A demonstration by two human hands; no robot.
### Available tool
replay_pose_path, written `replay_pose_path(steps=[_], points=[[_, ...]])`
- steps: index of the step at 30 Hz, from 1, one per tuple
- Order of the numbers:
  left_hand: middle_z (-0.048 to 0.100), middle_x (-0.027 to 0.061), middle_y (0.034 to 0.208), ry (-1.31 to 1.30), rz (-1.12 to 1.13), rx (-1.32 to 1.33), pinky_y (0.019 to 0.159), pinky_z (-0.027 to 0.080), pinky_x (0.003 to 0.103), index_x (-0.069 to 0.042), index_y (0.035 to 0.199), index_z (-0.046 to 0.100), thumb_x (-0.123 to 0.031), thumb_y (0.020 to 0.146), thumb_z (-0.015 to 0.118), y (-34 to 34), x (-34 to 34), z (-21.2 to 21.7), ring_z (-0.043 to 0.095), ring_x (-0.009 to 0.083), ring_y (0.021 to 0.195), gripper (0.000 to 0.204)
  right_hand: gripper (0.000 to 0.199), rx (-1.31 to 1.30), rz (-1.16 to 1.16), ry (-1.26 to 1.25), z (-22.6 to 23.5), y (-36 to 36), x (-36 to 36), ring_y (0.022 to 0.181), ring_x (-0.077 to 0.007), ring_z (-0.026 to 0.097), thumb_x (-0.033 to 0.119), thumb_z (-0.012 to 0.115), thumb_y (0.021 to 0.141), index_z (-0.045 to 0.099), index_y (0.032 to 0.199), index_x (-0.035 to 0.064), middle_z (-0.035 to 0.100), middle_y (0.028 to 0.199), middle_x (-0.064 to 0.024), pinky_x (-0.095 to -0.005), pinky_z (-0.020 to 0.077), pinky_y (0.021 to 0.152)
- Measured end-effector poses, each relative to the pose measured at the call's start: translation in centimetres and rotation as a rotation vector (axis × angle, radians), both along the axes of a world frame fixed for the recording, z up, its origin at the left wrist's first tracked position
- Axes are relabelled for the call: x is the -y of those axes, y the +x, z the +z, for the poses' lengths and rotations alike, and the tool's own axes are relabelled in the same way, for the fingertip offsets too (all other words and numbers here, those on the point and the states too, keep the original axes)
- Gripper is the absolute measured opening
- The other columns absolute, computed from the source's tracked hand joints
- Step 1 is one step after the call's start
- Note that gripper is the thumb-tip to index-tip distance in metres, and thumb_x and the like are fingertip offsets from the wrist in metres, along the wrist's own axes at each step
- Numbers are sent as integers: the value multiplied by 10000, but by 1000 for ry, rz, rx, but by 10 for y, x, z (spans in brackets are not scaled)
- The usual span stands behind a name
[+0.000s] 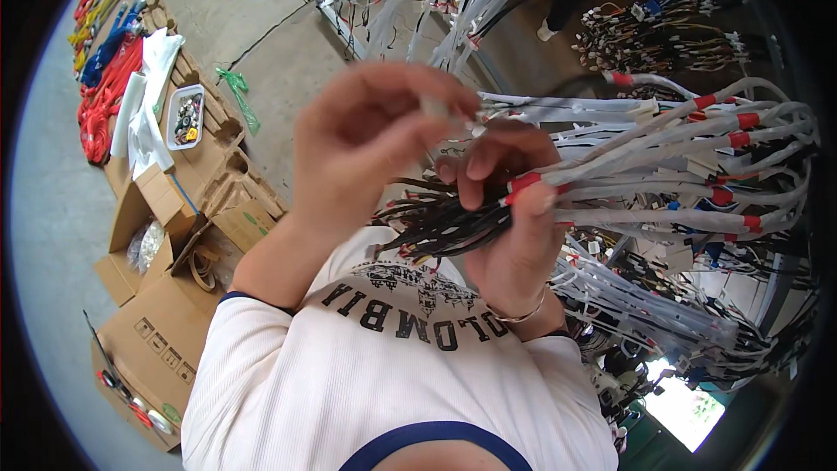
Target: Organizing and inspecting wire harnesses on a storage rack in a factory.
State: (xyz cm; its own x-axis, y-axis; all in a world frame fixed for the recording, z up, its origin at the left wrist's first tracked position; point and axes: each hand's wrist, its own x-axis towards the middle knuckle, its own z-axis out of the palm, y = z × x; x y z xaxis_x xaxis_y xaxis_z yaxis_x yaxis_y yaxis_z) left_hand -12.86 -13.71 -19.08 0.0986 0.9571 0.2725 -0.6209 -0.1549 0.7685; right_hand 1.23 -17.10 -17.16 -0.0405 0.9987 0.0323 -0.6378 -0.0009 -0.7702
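A thick bundle of wire harnesses (pixel 663 148), wrapped in white tape with red bands, loops out to the right. My right hand (pixel 514 235) is closed round it near the red bands, thumb on top. From that grip, loose black wire ends (pixel 445 222) with small connectors fan out to the left. Above them my left hand (pixel 357 144) is raised, its thumb and fingers pinched together. Something small and pale sits at its fingertips, too blurred to name. A dark wire with a red band (pixel 617 79) runs from near those fingertips to the right.
More harnesses (pixel 453 0) hang on a metal rack ahead, and others (pixel 645 296) hang at the right. To the left are cardboard boxes (pixel 153 331), a white tray (pixel 186 141) of small parts, and red cable bundles (pixel 106 109). Green plastic (pixel 240 98) lies on the floor.
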Motion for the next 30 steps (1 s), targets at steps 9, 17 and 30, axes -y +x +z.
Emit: replay_pose_path(steps=[9,17,30], points=[[629,122,1025,-343,-199,199,853,488,297,17,1028,574,-9,873,520,1,-61,-67,605,179,931,166,194,74,17,153,-18,20,-11,832,-180,491,198,578,878,557,862,6,530,911,-114,-375,417,816],[605,4,845,-50,-86,-402,657,422,220,-44,926,650,-80,814,655,8,-25,-27,542,78,737,118,220,206,-121,11,-20,26,-12,754,-117,509,215,672,857,625,845,0,579,785,-41,-264,416,759],[598,-4,735,-143,-80,-448,494,384,176,30,945,616,-50,807,670,7,-24,-4,503,25,583,168,379,297,-298,-43,-17,29,-16,717,-87,511,189,633,885,575,1162,-63,585,806,-27,-208,416,656]])
